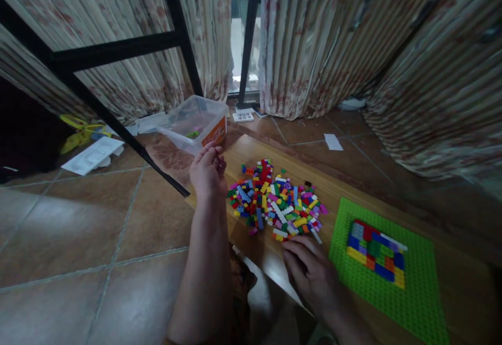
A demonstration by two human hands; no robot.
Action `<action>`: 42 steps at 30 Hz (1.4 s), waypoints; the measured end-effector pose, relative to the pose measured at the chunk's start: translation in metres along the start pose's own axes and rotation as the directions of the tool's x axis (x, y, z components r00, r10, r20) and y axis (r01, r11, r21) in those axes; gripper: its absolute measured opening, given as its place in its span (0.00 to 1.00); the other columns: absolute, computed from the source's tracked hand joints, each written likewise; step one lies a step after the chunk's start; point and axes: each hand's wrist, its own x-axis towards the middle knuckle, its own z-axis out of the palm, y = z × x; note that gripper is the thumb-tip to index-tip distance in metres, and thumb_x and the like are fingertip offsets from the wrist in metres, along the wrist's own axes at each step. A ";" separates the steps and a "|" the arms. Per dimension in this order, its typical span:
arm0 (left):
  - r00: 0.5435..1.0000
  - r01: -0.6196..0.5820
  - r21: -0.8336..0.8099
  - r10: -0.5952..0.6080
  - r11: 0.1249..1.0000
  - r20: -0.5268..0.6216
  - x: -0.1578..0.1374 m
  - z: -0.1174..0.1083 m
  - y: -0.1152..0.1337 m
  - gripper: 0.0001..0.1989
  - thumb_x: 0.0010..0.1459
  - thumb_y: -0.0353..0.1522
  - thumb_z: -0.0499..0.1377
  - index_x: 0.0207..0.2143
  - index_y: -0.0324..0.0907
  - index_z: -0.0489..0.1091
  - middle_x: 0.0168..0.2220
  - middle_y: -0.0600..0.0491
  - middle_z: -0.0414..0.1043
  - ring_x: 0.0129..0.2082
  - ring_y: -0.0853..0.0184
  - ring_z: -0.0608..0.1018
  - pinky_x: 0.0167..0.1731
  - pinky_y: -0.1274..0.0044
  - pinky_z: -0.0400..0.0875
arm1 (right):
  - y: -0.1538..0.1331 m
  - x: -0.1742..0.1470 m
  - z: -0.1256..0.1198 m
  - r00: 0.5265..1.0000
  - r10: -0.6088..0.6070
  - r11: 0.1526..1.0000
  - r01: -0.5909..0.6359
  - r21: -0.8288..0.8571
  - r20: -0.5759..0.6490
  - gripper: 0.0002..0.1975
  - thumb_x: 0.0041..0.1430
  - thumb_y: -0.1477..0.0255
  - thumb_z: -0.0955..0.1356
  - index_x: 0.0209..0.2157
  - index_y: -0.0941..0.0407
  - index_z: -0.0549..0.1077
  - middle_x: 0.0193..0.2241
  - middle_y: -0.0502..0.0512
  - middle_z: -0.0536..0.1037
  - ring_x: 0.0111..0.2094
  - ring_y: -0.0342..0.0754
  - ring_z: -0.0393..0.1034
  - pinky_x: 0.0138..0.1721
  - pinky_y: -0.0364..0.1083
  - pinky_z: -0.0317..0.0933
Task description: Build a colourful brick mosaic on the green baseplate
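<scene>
My left hand [208,171] is raised over the left end of the wooden bench, beside the pile of bricks. Its fingers are curled together, and whatever they may hold is hidden. At the front edge of the bench, my right hand [311,274] rests with its fingers loosely stretched, near the closest bricks. Many-coloured toy building bricks [274,201] lie heaped between the two hands. Right of them is a green baseplate [421,282], bearing a flat, roughly square block of joined bricks [376,253] in red, blue, yellow, green and orange.
Behind my left hand, a clear plastic tub [196,117] with an orange label stands on the tiled floor. The wooden bench [251,149] runs toward the right. A black metal frame [117,47] crosses the upper left, before striped curtains [314,47]. Papers [333,142] lie on the floor.
</scene>
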 end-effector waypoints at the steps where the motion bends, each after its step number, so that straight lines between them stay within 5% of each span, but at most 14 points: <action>1: 1.000 0.005 -0.015 -0.005 1.000 -0.006 0.002 -0.002 0.002 0.05 0.46 0.25 0.62 0.29 0.39 0.73 0.22 0.59 0.72 0.17 0.81 0.69 0.20 0.87 0.62 | 0.001 0.002 0.000 1.000 0.015 1.000 -0.015 -0.002 -0.018 0.07 0.64 0.75 0.65 0.41 0.54 0.75 0.38 0.56 0.78 0.40 0.48 0.73 0.41 0.47 0.69; 8: 0.999 0.043 -0.084 -0.046 0.996 -0.030 0.015 -0.013 0.013 0.05 0.48 0.26 0.63 0.31 0.39 0.73 0.23 0.60 0.72 0.18 0.81 0.70 0.21 0.87 0.64 | -0.012 0.025 0.007 0.984 0.006 0.996 -0.022 -0.091 -0.175 0.07 0.64 0.75 0.66 0.41 0.53 0.76 0.37 0.53 0.79 0.39 0.46 0.73 0.43 0.45 0.67; 16: 0.996 0.072 -0.103 -0.077 0.992 -0.049 0.021 -0.019 0.015 0.05 0.49 0.26 0.61 0.32 0.40 0.73 0.25 0.59 0.73 0.18 0.81 0.70 0.22 0.87 0.65 | -0.045 0.098 0.046 0.997 -0.014 0.986 0.002 -0.165 -0.076 0.12 0.63 0.67 0.67 0.46 0.55 0.75 0.40 0.59 0.78 0.44 0.56 0.69 0.46 0.55 0.64; 22: 0.996 0.081 -0.121 -0.086 0.989 -0.033 0.023 -0.022 0.017 0.05 0.51 0.26 0.60 0.33 0.39 0.73 0.26 0.58 0.73 0.18 0.81 0.70 0.22 0.87 0.64 | -0.045 0.113 0.069 1.000 0.001 0.960 -0.009 -0.279 -0.028 0.16 0.60 0.65 0.69 0.49 0.56 0.74 0.46 0.63 0.74 0.48 0.60 0.64 0.48 0.58 0.60; 35: 0.990 0.117 -0.153 -0.128 0.981 -0.062 0.022 -0.022 0.019 0.05 0.51 0.25 0.60 0.33 0.38 0.74 0.24 0.59 0.73 0.18 0.81 0.70 0.22 0.86 0.64 | -0.007 0.105 0.044 0.992 -0.041 0.919 -0.010 -0.393 -0.121 0.12 0.61 0.73 0.66 0.45 0.54 0.75 0.47 0.62 0.74 0.47 0.59 0.64 0.47 0.58 0.58; 42: 0.993 0.107 -0.118 -0.113 0.987 -0.043 0.025 -0.024 0.020 0.05 0.50 0.26 0.62 0.33 0.39 0.73 0.25 0.59 0.73 0.18 0.81 0.70 0.22 0.87 0.65 | 0.002 0.135 0.037 0.991 0.013 0.930 -0.060 -0.362 -0.130 0.11 0.62 0.71 0.65 0.43 0.54 0.77 0.43 0.60 0.77 0.44 0.57 0.66 0.46 0.56 0.59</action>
